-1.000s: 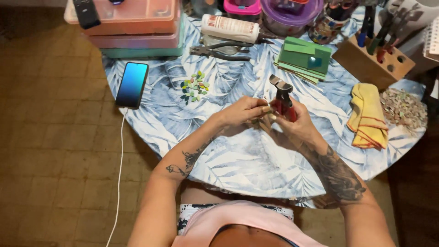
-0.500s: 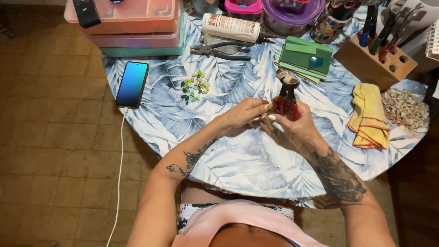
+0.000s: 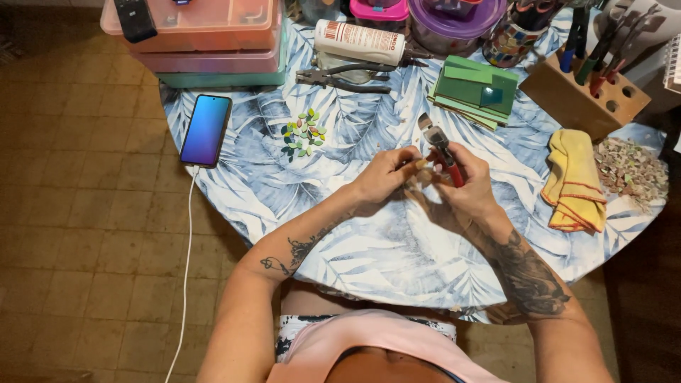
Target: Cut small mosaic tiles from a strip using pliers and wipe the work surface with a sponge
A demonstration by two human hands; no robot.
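Fingers of our left hand (image 3: pixel 383 177) pinch a small pale piece (image 3: pixel 421 166) over the table (image 3: pixel 369 248) — our right hand (image 3: pixel 464 188) grips red-handled nippers (image 3: pixel 441 145), jaws up, touching it.

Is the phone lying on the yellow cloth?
No: the phone lies at the table's left edge on the leaf-print tablecloth, while the yellow cloth sits far off on the right side.
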